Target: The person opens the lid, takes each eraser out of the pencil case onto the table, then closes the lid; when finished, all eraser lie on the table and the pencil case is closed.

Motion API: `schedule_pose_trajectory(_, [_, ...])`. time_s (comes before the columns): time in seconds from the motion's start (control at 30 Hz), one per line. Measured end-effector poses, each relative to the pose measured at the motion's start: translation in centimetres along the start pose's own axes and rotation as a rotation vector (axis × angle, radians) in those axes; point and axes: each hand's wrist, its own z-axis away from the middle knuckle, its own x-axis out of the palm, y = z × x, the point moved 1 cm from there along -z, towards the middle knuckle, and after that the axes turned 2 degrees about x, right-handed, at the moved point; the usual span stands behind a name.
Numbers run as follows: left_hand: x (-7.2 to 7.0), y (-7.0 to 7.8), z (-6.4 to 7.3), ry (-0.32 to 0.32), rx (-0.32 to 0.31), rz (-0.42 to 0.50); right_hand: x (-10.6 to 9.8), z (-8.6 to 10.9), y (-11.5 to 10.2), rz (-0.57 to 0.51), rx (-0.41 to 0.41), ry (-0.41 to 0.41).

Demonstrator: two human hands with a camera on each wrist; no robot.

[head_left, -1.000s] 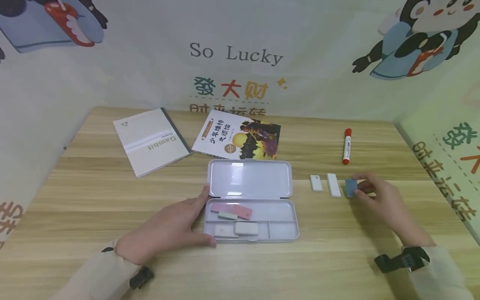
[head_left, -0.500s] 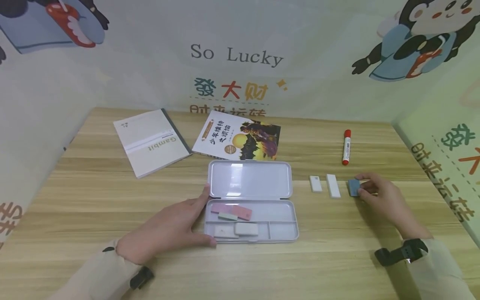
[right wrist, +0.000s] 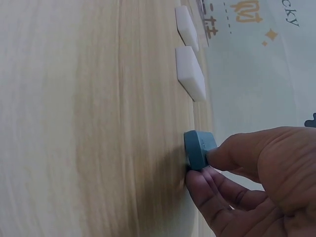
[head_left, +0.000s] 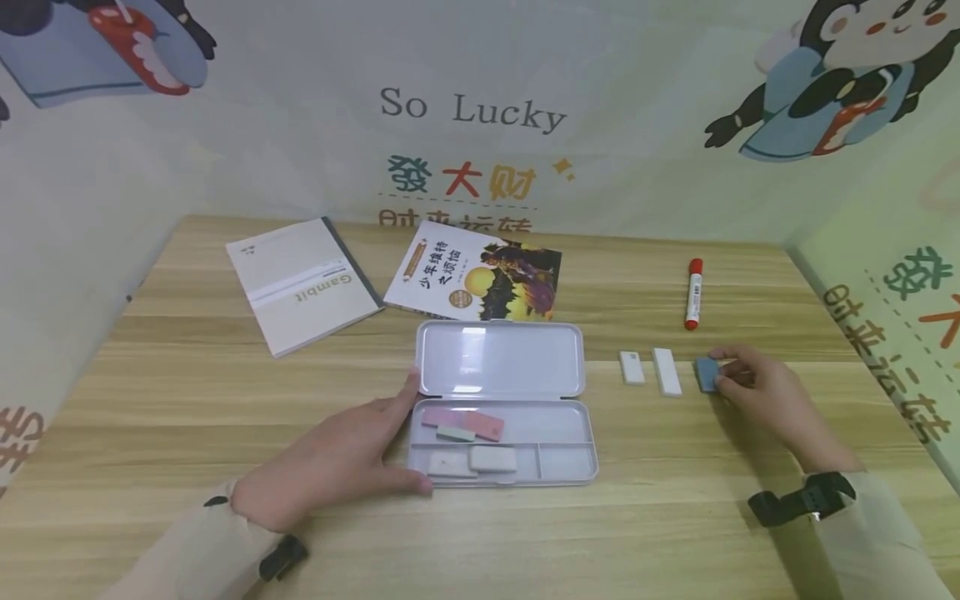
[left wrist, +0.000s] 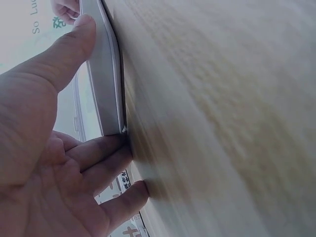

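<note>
1. The person's right grip (head_left: 772, 404) pinches the blue eraser (head_left: 706, 375) between thumb and fingers at its right side, probably because that side faces the hand.
2. The blue eraser is at the right end of a row, beside the long white eraser (head_left: 667, 372) and the short white eraser (head_left: 632, 367); whether it rests fully on the worktop (head_left: 652, 517) cannot be told.
3. The left grip (head_left: 337, 454) is spread, touching the pencil case (head_left: 567, 461) at its left end and near corner, seemingly to steady it.
4. The lid (head_left: 498, 360) lies back on the far side, leaving the compartments exposed.
5. Pink pieces (head_left: 485, 425) and a green piece (head_left: 455, 433) share the far compartment; white pieces (head_left: 492, 458) lie in the near left one, perhaps sorted by colour.
</note>
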Motion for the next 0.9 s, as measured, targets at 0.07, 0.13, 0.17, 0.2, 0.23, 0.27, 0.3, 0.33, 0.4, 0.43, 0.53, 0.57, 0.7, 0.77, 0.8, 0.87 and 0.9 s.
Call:
schedule_pose_trajectory(0.07, [0.01, -0.01, -0.06, -0.002, -0.001, 0.002, -0.04, -0.02, 0.04, 0.004, 0.012, -0.002])
schedule_pose_trajectory(0.13, [0.02, 0.00, -0.09, -0.003, -0.003, 0.004, -0.05, -0.06, 0.06, 0.006, 0.021, -0.004])
schedule_pose_trajectory(0.17, [0.02, 0.00, -0.11, -0.004, -0.005, 0.005, -0.05, -0.08, 0.07, 0.006, 0.024, -0.006])
schedule_pose_trajectory(0.2, [0.02, 0.01, -0.12, -0.005, -0.006, 0.005, -0.05, -0.09, 0.08, 0.005, 0.026, -0.008])
schedule_pose_trajectory(0.23, [0.02, 0.01, -0.14, -0.006, -0.007, 0.004, -0.04, -0.09, 0.10, 0.006, 0.027, -0.009])
schedule_pose_trajectory(0.27, [0.02, 0.01, -0.14, -0.007, -0.008, 0.003, -0.03, -0.08, 0.11, 0.006, 0.029, -0.011])
schedule_pose_trajectory(0.3, [0.02, 0.01, -0.15, -0.009, -0.011, 0.004, -0.03, -0.07, 0.13, 0.008, 0.029, -0.011])
schedule_pose_trajectory(0.33, [0.03, 0.02, -0.17, -0.011, -0.012, 0.005, -0.02, -0.06, 0.15, 0.008, 0.031, -0.012])
schedule_pose_trajectory(0.4, [0.04, 0.00, -0.19, -0.012, -0.012, 0.005, -0.01, -0.08, 0.18, 0.010, 0.034, -0.016])
schedule_pose_trajectory(0.43, [0.04, -0.01, -0.20, -0.010, -0.010, 0.003, 0.00, -0.10, 0.19, 0.011, 0.037, -0.019])
schedule_pose_trajectory(0.53, [-0.02, 0.05, -0.23, -0.005, -0.006, 0.003, 0.00, -0.10, 0.20, 0.016, 0.048, -0.032])
schedule_pose_trajectory(0.57, [-0.04, 0.06, -0.25, -0.005, -0.005, 0.004, -0.02, -0.09, 0.18, 0.018, 0.053, -0.036])
schedule_pose_trajectory(0.7, [-0.11, 0.11, -0.26, -0.005, -0.005, 0.015, -0.11, -0.08, 0.11, 0.031, 0.056, -0.044])
schedule_pose_trajectory(0.77, [-0.11, 0.09, -0.22, -0.004, -0.005, 0.018, -0.11, -0.12, 0.05, 0.034, 0.053, -0.047])
schedule_pose_trajectory(0.8, [-0.11, 0.09, -0.19, -0.002, -0.006, 0.019, -0.10, -0.13, 0.03, 0.035, 0.049, -0.047])
schedule_pose_trajectory(0.87, [-0.10, 0.08, -0.13, -0.003, -0.009, 0.018, -0.07, -0.12, 0.01, 0.034, 0.045, -0.049])
schedule_pose_trajectory(0.9, [-0.10, 0.08, -0.11, -0.002, -0.010, 0.018, -0.05, -0.10, 0.01, 0.034, 0.044, -0.046])
